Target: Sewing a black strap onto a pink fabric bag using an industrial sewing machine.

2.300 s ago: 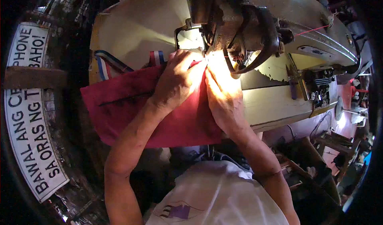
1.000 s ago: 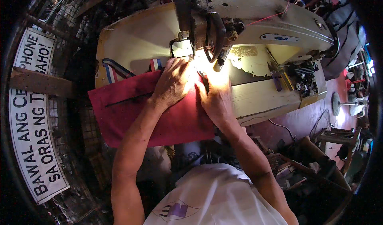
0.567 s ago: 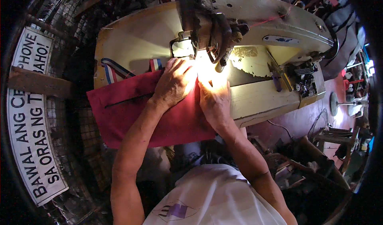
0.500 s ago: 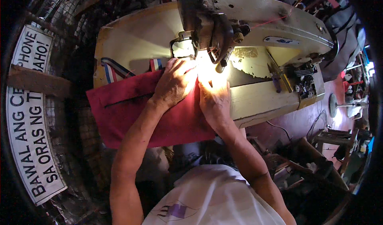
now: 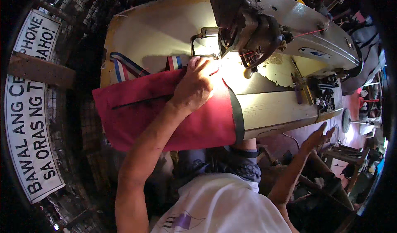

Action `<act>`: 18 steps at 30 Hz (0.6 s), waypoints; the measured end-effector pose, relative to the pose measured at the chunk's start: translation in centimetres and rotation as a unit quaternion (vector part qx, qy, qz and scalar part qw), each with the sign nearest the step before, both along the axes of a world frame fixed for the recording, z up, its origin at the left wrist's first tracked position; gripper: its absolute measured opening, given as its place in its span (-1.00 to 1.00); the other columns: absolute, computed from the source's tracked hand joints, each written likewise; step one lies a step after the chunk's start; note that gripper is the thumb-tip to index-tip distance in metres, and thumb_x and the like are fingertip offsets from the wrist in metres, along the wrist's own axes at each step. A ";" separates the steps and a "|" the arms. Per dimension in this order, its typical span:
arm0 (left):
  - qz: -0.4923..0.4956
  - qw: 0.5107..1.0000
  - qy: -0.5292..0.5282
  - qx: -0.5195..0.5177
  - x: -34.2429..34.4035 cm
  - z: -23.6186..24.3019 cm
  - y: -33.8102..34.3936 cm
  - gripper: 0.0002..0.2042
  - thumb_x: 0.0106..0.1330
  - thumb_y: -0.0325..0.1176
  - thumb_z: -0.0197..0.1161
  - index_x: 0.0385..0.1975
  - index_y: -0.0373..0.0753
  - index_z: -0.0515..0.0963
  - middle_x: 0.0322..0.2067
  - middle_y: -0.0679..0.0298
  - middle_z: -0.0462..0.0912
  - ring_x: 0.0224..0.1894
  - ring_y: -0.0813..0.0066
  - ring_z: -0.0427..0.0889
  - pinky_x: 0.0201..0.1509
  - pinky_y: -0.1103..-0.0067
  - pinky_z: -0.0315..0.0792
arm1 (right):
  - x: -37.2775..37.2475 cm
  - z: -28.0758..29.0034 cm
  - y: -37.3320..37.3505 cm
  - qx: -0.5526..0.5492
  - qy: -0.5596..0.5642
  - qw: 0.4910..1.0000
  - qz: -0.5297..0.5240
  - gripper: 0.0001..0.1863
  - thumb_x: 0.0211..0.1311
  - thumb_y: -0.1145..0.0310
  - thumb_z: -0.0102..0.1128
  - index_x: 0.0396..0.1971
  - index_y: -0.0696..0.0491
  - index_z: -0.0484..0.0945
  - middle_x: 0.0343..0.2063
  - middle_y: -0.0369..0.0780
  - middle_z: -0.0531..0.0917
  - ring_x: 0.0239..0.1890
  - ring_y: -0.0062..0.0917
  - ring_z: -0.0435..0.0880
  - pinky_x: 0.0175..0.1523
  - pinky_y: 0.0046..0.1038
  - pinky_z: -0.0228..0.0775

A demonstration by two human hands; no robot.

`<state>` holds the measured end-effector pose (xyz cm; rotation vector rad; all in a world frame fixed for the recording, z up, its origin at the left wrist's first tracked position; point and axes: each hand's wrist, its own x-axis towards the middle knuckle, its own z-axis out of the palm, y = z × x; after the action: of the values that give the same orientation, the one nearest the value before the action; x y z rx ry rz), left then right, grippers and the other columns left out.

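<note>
Head view: my left hand (image 5: 194, 84) is pressing the red cloth (image 5: 202, 127) near-left of the sewing machine (image 5: 289, 15), fingers bunched, grip hidden; my right hand (image 5: 318, 139) is hovering off right, fingers apart. Lacking its guidance, the cloth could be swivelling.

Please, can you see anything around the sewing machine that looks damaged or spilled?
Yes, one thing: under the arm of the sewing machine, right of the red cloth, the pale surface ends in a ragged-edged dark patch. It looks odd because the coating seems worn or peeled. No spill is visible.
</note>
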<state>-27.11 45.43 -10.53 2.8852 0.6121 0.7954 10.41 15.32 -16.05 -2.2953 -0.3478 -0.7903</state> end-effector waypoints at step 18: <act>0.009 0.999 0.001 -0.039 0.5 0.1 -0.4 -0.71 -0.08 -0.46 0.25 -0.29 -0.38 0.62 -0.07 0.12 0.53 0.13 0.15 0.46 0.35 0.19 0.25 | 5.7 -7.7 0.8 0.431 0.350 0.786 0.271 -0.30 0.44 -0.22 -0.10 0.35 -0.02 0.31 0.23 -0.17 0.44 0.27 -0.26 0.42 0.40 -0.15 0.21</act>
<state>-26.63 45.04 -10.46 2.8148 0.6538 0.7540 16.12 16.12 -23.71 -1.3370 -0.2051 0.2251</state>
